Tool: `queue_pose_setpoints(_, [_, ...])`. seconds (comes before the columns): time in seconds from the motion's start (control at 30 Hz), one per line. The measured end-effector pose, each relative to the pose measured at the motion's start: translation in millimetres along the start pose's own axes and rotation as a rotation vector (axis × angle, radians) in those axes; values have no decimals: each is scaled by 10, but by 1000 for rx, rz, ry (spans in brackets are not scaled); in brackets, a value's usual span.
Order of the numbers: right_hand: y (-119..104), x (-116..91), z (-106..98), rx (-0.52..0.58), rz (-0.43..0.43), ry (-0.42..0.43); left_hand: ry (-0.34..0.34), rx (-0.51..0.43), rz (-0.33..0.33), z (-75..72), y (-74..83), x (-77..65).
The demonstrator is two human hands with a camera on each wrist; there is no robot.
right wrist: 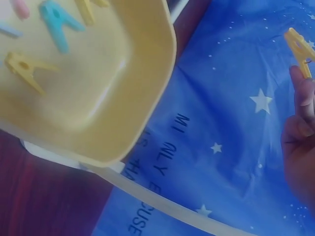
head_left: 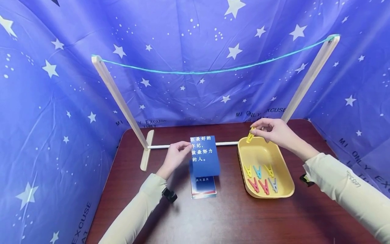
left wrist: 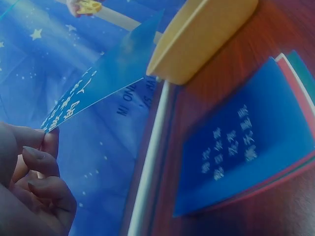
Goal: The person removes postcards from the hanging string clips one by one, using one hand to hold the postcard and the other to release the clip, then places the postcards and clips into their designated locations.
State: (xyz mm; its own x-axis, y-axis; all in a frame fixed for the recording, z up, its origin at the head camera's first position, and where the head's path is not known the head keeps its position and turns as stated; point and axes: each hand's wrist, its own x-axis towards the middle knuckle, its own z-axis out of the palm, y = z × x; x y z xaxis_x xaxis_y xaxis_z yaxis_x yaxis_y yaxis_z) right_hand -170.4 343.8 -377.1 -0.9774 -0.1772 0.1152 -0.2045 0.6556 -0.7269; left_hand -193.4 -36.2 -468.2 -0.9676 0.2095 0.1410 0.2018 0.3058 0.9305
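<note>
My left hand (head_left: 176, 156) pinches a blue card (head_left: 206, 162) with white writing by its upper left edge, between thumb and fingertip. Held up off the table, the card overlaps a small stack of cards (head_left: 203, 189) in the head view; the left wrist view shows that stack (left wrist: 241, 142) lying on the tabletop. My right hand (head_left: 272, 132) pinches a yellow clothespin (head_left: 251, 135) above the far end of a yellow basin (head_left: 287, 184). In the right wrist view the clothespin (right wrist: 299, 46) points up from the fingertips. Several yellow, blue and red clothespins (head_left: 263, 186) lie in the basin.
A teal string (head_left: 195, 73) sags between two wooden posts, the left post (head_left: 118, 98) and the right post (head_left: 312, 76). A white rod (head_left: 226, 143) runs low between them. Blue star-printed cloth (head_left: 182, 101) hangs behind and at the sides of the dark red table (head_left: 225, 220).
</note>
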Motion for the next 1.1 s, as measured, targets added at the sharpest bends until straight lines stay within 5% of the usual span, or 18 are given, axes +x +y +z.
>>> queue_pose_setpoints(0.77, [310, -21, 315, 9, 23, -107, -31, 15, -74, -2, -547, -163])
queue_pose_setpoints(1.1, [455, -19, 425, -28, 24, -115, -45, -55, -157, 55, -628, -217])
